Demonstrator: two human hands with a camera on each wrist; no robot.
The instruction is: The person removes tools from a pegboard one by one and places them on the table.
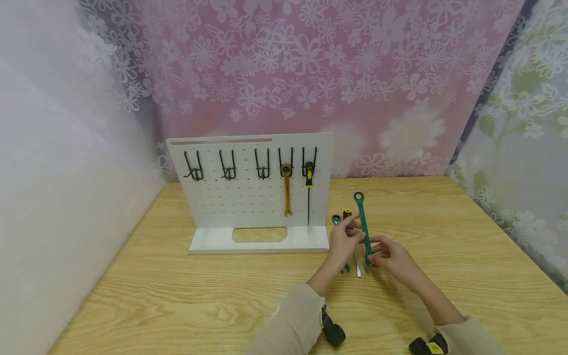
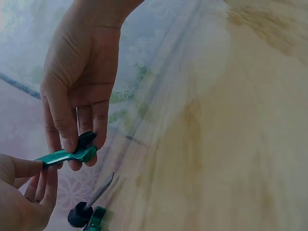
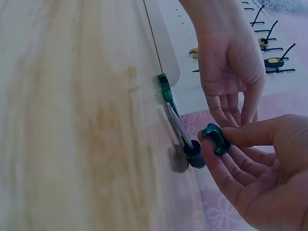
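Observation:
A green ratchet wrench (image 1: 362, 217) is held up off the table between both hands, ring end at the top. My left hand (image 1: 343, 241) pinches it along the shaft with thumb and fingers. Lower down, my right hand (image 1: 397, 259) pinches the open-jaw end (image 3: 216, 138) between thumb and fingertips. Just behind the left hand, a second green wrench (image 1: 336, 220) lies on the table, partly hidden by that hand. Beside it lies a screwdriver (image 1: 358, 272) with a black and yellow handle; its middle is covered by the left hand.
A white pegboard stand (image 1: 262, 197) stands left of the hands. A gold wrench (image 1: 287, 195) and a yellow-black screwdriver (image 1: 308, 180) hang from its two rightmost hooks. More black double hooks (image 1: 228, 170) line its left part. The wooden table (image 1: 199, 301) meets flowered cloth walls.

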